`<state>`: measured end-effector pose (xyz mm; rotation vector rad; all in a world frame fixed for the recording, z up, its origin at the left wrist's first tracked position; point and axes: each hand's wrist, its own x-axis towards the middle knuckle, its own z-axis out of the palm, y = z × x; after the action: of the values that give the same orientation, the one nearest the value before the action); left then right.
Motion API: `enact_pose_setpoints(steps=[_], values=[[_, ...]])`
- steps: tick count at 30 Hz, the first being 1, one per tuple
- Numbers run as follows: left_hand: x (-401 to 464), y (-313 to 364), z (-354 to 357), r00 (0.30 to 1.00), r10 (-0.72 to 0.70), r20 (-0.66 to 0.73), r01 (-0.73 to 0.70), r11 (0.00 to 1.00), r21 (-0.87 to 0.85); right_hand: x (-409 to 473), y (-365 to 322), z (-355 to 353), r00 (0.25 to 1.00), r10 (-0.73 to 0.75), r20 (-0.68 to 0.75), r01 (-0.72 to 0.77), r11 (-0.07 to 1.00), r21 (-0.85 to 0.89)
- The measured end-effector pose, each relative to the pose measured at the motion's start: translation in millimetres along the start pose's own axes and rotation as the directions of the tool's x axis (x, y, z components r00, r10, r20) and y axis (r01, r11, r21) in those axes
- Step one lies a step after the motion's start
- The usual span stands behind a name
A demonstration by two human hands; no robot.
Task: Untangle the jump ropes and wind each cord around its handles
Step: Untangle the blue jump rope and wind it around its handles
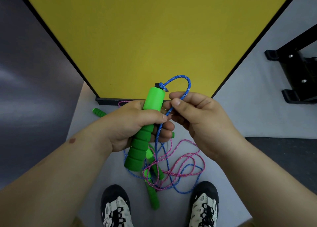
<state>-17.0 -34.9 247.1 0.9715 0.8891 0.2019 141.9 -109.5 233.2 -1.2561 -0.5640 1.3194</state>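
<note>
Grey floor underfoot, with a big yellow board (154, 38) edged in black filling the far side. Centre stage: a green foam-grip handle (145, 129) held up above the floor, tilted, its smooth plastic end pointing away and a knot of blue cord (186, 89) at its tip. Left hand (135, 123) has its fingers curled right round that handle, thumb pressed across the front. From the knot the blue cord arcs out in a loop and comes back down, and the right hand (193, 117) pinches it between thumb and forefinger, just beside the handle, the other fingers curled under. Below the hands the blue cord drops to the floor and runs into a tangle with a pink cord (187, 158), more green handles (152, 189) lying in the heap. Another green handle (99, 112) lies off to the left near the board's foot. Nearest of all, two black-and-white shoes (116, 208). Far right, a black metal stand (298, 72).
</note>
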Motion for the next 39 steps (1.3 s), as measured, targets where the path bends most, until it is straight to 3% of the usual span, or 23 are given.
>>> enact_pose_setpoints(steps=[11,14,20,35,39], values=[[-6,3,3,0.997,-0.034,0.065,0.03,0.998,0.06,6,-10,-8,0.977,-0.1,-0.188,0.101,0.995,-0.002],[-5,3,3,0.998,-0.042,0.047,0.039,0.998,0.054,6,-9,-8,0.982,-0.071,-0.172,0.075,0.997,0.018],[-4,2,2,1.0,-0.027,0.003,0.027,0.999,0.04,0,2,1,0.998,0.051,0.022,-0.052,0.998,0.02],[-8,6,4,0.999,-0.04,0.018,0.038,0.996,0.079,5,-7,-7,0.977,-0.092,-0.194,0.09,0.996,-0.021],[-8,4,3,0.999,-0.042,0.018,0.041,0.996,0.084,5,-6,-7,0.983,-0.043,-0.177,0.049,0.998,0.029]])
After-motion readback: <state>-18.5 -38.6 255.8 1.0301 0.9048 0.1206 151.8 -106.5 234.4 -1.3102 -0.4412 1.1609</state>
